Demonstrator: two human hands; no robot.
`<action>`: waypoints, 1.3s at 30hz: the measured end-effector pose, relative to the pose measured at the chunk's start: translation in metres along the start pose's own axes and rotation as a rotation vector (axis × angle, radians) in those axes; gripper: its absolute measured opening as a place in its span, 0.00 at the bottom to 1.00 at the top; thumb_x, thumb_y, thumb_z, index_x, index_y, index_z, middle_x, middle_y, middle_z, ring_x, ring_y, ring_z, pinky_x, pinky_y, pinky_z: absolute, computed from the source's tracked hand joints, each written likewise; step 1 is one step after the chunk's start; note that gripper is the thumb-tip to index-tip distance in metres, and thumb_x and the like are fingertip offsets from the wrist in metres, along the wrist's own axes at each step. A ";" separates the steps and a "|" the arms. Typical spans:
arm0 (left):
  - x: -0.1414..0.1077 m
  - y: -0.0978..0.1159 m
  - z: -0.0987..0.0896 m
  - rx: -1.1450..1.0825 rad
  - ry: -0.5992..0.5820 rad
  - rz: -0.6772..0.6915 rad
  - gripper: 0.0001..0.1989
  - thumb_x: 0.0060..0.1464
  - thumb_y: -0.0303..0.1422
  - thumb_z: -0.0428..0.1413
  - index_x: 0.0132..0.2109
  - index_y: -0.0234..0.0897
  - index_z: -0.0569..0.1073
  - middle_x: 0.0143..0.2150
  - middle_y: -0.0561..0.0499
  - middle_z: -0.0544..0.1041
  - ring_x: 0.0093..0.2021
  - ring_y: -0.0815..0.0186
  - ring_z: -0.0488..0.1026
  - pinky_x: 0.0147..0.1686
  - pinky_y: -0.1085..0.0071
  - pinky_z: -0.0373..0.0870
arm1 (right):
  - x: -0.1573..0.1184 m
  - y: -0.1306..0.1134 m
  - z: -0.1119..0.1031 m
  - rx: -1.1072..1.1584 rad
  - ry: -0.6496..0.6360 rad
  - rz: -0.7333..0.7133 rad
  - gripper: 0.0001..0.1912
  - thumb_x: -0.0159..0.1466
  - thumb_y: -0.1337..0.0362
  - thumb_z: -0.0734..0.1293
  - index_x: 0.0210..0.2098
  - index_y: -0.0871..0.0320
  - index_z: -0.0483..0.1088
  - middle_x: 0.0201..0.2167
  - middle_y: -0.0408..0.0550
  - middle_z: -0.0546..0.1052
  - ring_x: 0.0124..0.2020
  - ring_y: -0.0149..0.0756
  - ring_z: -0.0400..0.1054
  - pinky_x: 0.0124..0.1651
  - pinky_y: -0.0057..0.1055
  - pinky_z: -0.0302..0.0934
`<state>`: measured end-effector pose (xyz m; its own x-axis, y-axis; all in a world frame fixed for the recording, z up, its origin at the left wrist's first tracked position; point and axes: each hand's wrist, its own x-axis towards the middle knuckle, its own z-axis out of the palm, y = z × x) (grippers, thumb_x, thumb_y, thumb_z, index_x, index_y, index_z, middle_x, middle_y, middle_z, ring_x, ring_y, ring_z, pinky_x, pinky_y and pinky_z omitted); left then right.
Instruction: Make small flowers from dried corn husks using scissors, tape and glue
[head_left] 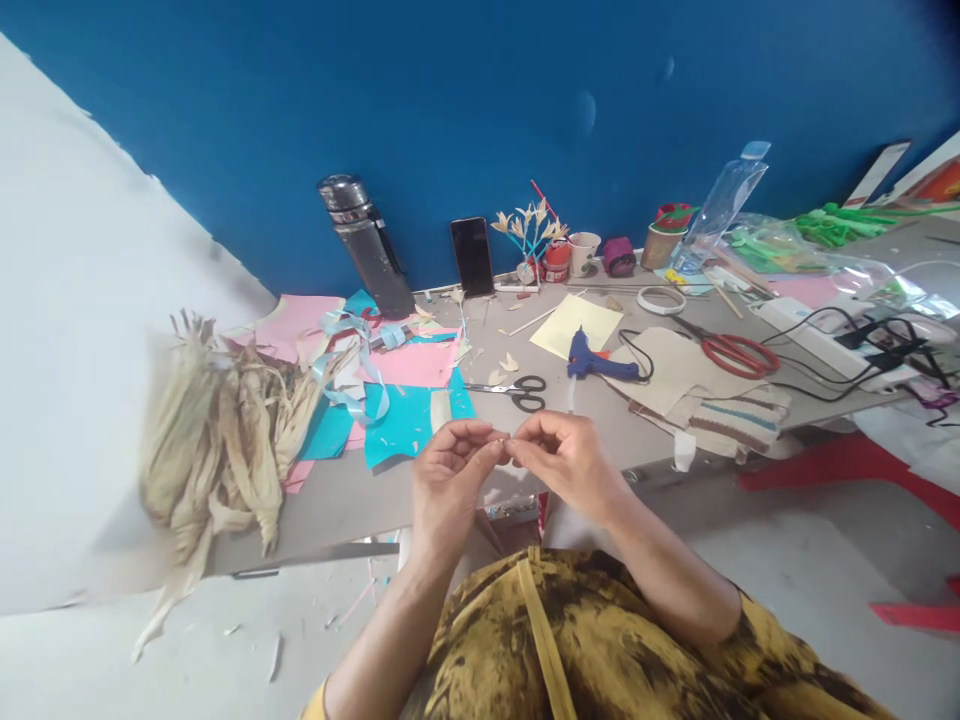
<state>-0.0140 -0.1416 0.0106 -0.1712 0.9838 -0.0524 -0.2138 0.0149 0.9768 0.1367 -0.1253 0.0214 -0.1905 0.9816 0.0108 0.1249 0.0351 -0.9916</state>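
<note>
My left hand point(457, 470) and my right hand point(566, 462) meet over the table's front edge, thumbs and forefingers pinched together. Whatever lies between the fingertips is too small to name. Just beyond them are black-handled scissors point(527, 392) and a few pale husk pieces point(504, 370). A blue hot glue gun point(592, 360) rests past my right hand, on a pale yellow sheet point(577, 324) and beige cloth. Under and beyond my left hand lies turquoise paper point(405, 425). Husk flowers point(531, 220) on blue stems stand in a small pot at the back.
Dried corn husks point(225, 430) hang over the table's left edge. A thermos point(367, 250), a phone point(472, 257), paper cups point(583, 253) and a plastic bottle point(724, 205) line the blue wall. Red-handled scissors point(739, 355) and a cabled power strip point(832, 345) lie at right.
</note>
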 end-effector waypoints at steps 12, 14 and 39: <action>-0.001 -0.003 -0.003 -0.031 0.007 0.032 0.11 0.49 0.33 0.67 0.37 0.35 0.75 0.34 0.48 0.82 0.33 0.66 0.78 0.38 0.70 0.74 | -0.004 -0.004 0.000 0.022 -0.028 -0.008 0.08 0.59 0.60 0.70 0.28 0.59 0.74 0.24 0.45 0.77 0.24 0.30 0.66 0.26 0.25 0.59; -0.002 -0.003 -0.001 0.029 0.039 0.078 0.10 0.48 0.33 0.67 0.36 0.35 0.76 0.33 0.49 0.82 0.33 0.67 0.78 0.36 0.71 0.74 | -0.004 -0.006 0.000 0.027 -0.029 -0.007 0.08 0.59 0.61 0.70 0.28 0.59 0.73 0.23 0.45 0.76 0.24 0.30 0.66 0.25 0.25 0.59; -0.011 0.001 0.002 0.252 -0.026 0.314 0.03 0.55 0.28 0.60 0.32 0.37 0.75 0.36 0.50 0.78 0.36 0.67 0.76 0.36 0.73 0.73 | -0.008 0.002 0.002 0.089 -0.030 0.023 0.06 0.60 0.63 0.69 0.31 0.60 0.74 0.25 0.46 0.78 0.26 0.31 0.69 0.28 0.25 0.61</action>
<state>-0.0102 -0.1515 0.0129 -0.1658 0.9516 0.2587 0.0878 -0.2470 0.9650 0.1362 -0.1336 0.0189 -0.2177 0.9759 -0.0150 0.0431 -0.0057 -0.9991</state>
